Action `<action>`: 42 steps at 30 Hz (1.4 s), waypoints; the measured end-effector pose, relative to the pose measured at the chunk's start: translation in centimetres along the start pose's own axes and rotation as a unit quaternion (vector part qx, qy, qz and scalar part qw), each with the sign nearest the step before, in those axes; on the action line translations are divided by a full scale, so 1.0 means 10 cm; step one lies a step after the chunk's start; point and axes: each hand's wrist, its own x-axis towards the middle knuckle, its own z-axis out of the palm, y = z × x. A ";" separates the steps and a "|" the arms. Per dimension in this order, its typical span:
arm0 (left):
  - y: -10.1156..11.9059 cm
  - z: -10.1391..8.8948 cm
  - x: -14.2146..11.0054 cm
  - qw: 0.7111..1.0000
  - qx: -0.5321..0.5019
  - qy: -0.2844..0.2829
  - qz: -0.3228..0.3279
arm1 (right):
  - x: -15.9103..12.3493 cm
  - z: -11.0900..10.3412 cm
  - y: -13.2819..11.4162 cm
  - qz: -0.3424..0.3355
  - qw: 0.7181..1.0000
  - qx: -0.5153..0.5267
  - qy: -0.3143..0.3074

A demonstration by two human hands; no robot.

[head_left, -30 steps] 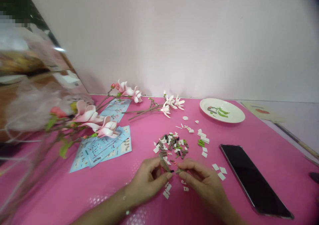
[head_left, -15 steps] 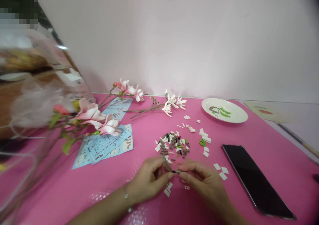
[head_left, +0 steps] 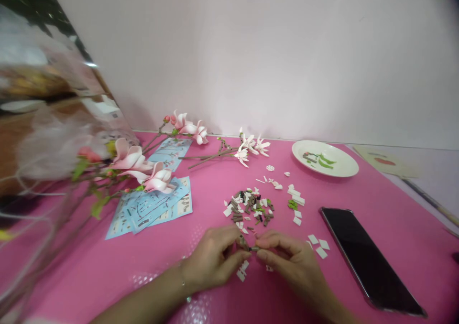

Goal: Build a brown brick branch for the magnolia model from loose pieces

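Nearest to us, at the front of the pink mat [head_left: 233, 305] on the desk, our left hand [head_left: 211, 262] and right hand [head_left: 292, 262] met in the middle. The fingers of both hands were clenched in a tight pinch: the left held a short brown stem piece [head_left: 243, 242], and the right held a thin dark-tipped piece [head_left: 254, 249] against its end. Both pieces sat between the hands, partly hidden by the fingers. A bracelet [head_left: 184, 285] circled our left wrist.

Just below the pinch lay a few white tiles [head_left: 243, 270], where a dropped piece could easily get lost among them. A slip of the fingers, or too much force on such small parts, could also send a piece flying into the loose pile of brown, white and green bricks [head_left: 249, 208] just ahead of our hands. A careless reach could disturb that pile too.

To the right lay more white tiles [head_left: 317, 245] and a black phone [head_left: 369, 257], which lay close to our right hand's path. Left of centre were blue instruction sheets [head_left: 154, 209], partly under a pink flower branch [head_left: 143, 171]. Toward the back edge of the desk lay a white-flowered branch [head_left: 249, 147] and a white plate [head_left: 346, 166] holding green leaf pieces [head_left: 319, 160].
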 end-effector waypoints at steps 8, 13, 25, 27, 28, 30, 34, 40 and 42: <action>0.01 0.00 0.00 1.000 0.002 -0.002 0.009 | 0.01 0.02 -0.07 -0.026 1.000 -0.007 -0.010; 0.00 0.00 0.00 1.000 -0.002 -0.004 0.020 | 0.01 0.03 -0.07 -0.044 0.999 -0.025 -0.017; 0.00 0.00 0.00 0.999 -0.028 -0.018 0.005 | -0.01 0.04 0.01 -0.073 0.996 -0.043 -0.025; -0.01 0.02 -0.01 0.999 -0.039 -0.009 -0.002 | -0.02 0.05 0.01 -0.071 0.997 -0.037 -0.014; -0.02 0.02 -0.01 0.999 -0.049 0.000 -0.006 | -0.02 0.06 0.01 -0.066 0.997 -0.031 -0.007; -0.03 0.04 -0.02 0.997 -0.070 0.016 -0.016 | -0.03 0.07 0.01 -0.048 0.999 -0.014 -0.001; -0.03 0.06 -0.01 0.994 -0.099 0.035 -0.039 | -0.05 0.09 0.02 -0.018 1.000 0.011 0.014; 0.00 0.04 0.00 0.994 -0.090 0.038 -0.052 | -0.04 0.06 0.00 -0.012 1.000 -0.011 0.022; 0.00 0.03 0.00 0.995 -0.083 0.026 -0.051 | -0.04 0.05 -0.04 -0.025 0.999 -0.023 0.025</action>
